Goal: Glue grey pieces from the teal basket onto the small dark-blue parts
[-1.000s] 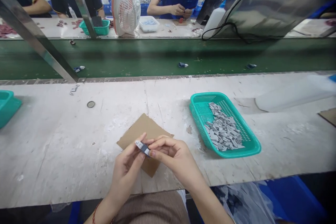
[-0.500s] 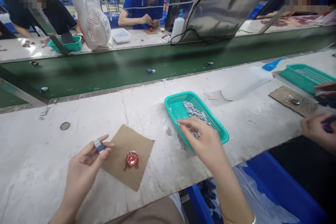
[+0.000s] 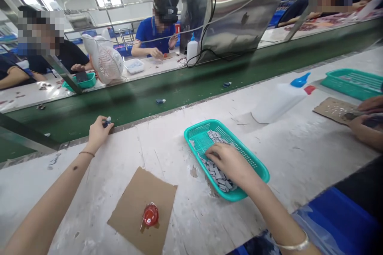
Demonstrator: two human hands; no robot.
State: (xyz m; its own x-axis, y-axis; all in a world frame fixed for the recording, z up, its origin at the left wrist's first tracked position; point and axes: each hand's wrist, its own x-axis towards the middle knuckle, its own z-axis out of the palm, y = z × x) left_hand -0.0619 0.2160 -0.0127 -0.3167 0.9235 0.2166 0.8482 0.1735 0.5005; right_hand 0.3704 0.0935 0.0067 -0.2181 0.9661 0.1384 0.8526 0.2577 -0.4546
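Observation:
My left hand [image 3: 100, 130] is stretched out to the far edge of the table, beside the green belt. Its fingers are closed on a small dark blue and white piece [image 3: 107, 120]. My right hand [image 3: 230, 162] is in a green plastic basket [image 3: 263, 171], with its fingers bent together among small flat grey pieces [image 3: 220, 177]. Whatever those fingertips hold is hidden. Between my arms lies a brown cardboard square [image 3: 131, 203]. On it sits a small round red dish [image 3: 150, 215] with glossy liquid in and around it.
Small dark blue and white pieces [image 3: 160, 101] lie on the green belt [image 3: 134, 105]. A white squeeze bottle [image 3: 273, 101] with a blue nozzle lies on its side behind the basket. At right, a co-worker's hands [image 3: 366, 121] are near another cardboard [image 3: 332, 109] and green basket [image 3: 350, 87].
My left hand has moved from beside the cardboard to the belt edge with the small piece. My right hand has lowered into the basket's grey pieces. The view has tilted up.

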